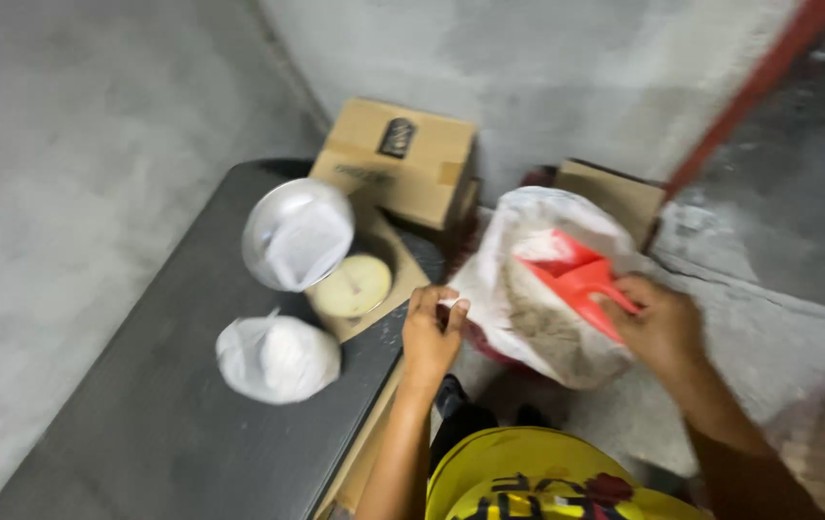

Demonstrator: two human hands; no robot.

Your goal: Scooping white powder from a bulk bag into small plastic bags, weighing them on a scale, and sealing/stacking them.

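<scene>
My left hand (432, 332) pinches the near edge of a large white plastic sack (538, 231) and holds it open. Greyish-brown powder (542, 327) fills the sack. My right hand (661, 323) grips the handle of a red scoop (576, 277) that sits inside the sack's mouth, over the powder. The sack stands on the floor, just right of a dark bench (143, 424).
On the bench stand a metal bowl (297, 234) lined with a white bag, a tied white bag (278, 358) of powder and a round cream dial scale (353, 287). Cardboard boxes (398, 159) stand behind, against the grey wall. A yellow garment (538, 481) shows at the bottom.
</scene>
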